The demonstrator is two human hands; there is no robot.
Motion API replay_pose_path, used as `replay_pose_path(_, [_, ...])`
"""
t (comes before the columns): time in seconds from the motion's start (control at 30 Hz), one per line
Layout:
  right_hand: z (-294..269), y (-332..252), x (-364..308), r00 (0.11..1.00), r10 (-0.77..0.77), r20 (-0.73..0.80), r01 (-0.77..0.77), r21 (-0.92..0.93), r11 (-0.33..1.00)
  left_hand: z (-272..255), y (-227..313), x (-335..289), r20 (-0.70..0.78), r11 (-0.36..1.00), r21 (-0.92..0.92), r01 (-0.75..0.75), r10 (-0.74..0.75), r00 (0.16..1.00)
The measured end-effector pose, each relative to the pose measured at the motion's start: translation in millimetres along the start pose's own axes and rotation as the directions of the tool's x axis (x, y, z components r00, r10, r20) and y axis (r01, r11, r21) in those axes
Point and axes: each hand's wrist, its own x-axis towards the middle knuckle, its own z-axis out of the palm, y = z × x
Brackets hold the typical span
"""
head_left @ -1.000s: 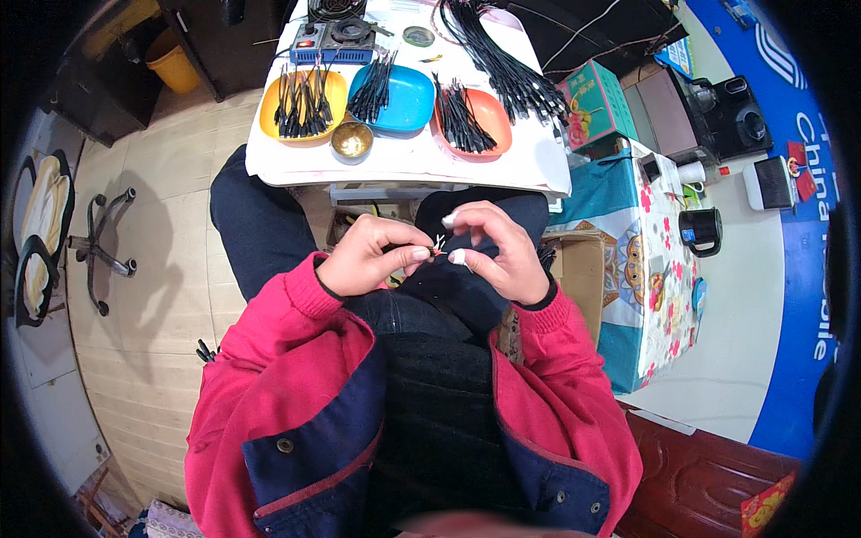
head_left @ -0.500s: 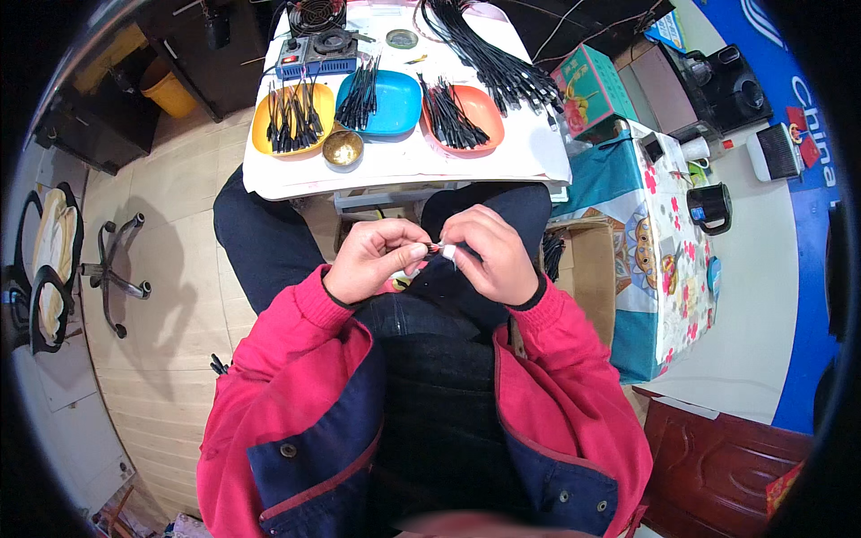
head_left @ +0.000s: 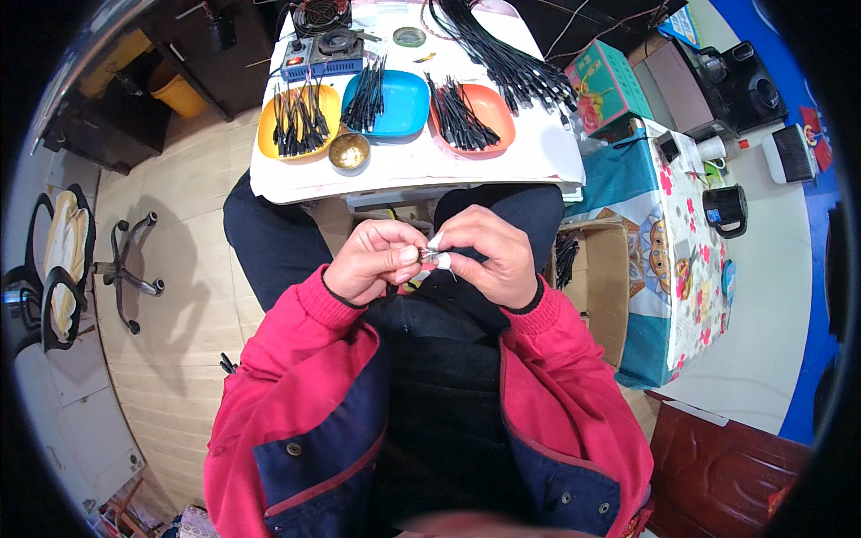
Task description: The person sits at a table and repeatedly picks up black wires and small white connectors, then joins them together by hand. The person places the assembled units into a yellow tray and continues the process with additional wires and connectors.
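Observation:
Above my lap, my left hand (head_left: 380, 260) pinches a thin cable (head_left: 428, 255) between thumb and forefinger. Only a short piece with fine wire ends shows; the rest is hidden by the fingers. My right hand (head_left: 495, 260) meets it from the other side, its thumb and forefinger closed on the wire ends. White wrapping covers these two fingertips. Beyond the hands, bundles of short black cables lie in a yellow tray (head_left: 266, 142), partly on a blue tray (head_left: 408, 115), and in an orange tray (head_left: 502, 121). A small brass-coloured bowl (head_left: 349, 152) stands before them.
On the white table (head_left: 413, 175) are a blue heating device (head_left: 323, 67), a round dish (head_left: 409, 37) and a big bundle of black cables (head_left: 511, 67). An open cardboard box (head_left: 605, 287) stands at my right, beside a cloth-covered table (head_left: 691, 296). A wheeled chair base (head_left: 126, 269) is at left.
My right thumb and forefinger have shifted on the wire ends, and both wrapped fingertips now show. The whole view has moved slightly, so the surroundings sit a little further right.

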Motion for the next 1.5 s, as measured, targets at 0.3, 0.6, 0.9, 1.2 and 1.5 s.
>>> replay_pose_path(0.3, [10.1,6.9,-21.1,0.709,0.614,0.346,-0.664,0.620,0.418,1.1,14.3,0.9,0.402,0.032,0.898,-0.439,0.347,0.847])
replay_pose_path(0.6, [12.6,3.7,-21.6,0.990,0.057,-0.129,-0.081,-0.183,0.980,-8.9,-3.7,-0.6,-0.083,0.919,0.383,-0.098,0.140,0.987])
replay_pose_path(0.9, [10.7,1.9,-16.8,0.999,-0.029,-0.025,0.019,-0.332,0.943,-2.3,-5.7,-1.4,-0.068,0.929,0.364,-0.065,0.097,0.993])
replay_pose_path(1.2, [13.2,8.4,-27.7,0.829,0.532,0.172,-0.505,0.638,0.581,-2.1,-3.0,-3.6,-0.079,0.895,0.438,-0.085,0.132,0.988])
replay_pose_path(1.5, [6.2,7.6,-7.1,0.998,-0.054,-0.009,0.054,-0.015,0.998,-2.8,-12.3,-4.6,0.042,0.984,-0.112,0.139,-0.135,0.990])
